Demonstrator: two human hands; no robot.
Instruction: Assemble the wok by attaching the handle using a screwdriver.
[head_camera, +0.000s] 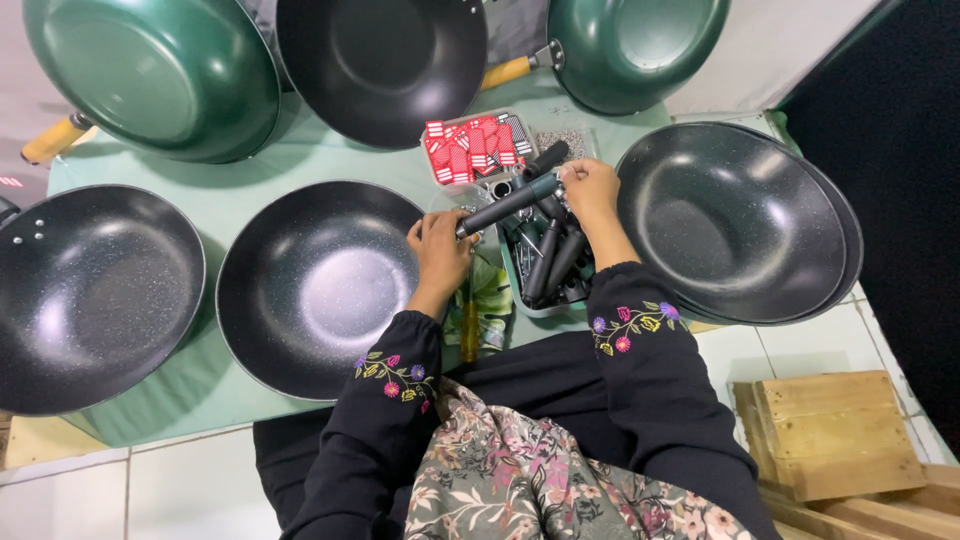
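Head view, looking straight down: both hands meet at the centre of the frame over a green-covered table (330, 160). The left hand (440, 250) is closed around the lower end of a dark pan handle (508, 204), which lies slanted up to the right. The right hand (590, 190) pinches the handle's upper end with its fingertips; what it grips there is too small to make out, perhaps a small metal fitting. Just below the hands sits a tray (545, 265) holding more dark handles. Above it, at upper centre, a clear box of red packets (475, 147) stands beside a small container of screws (565, 140). A black wok (315, 285) lies just left of the left hand, and stacked black woks (740, 225) lie just right of the right hand.
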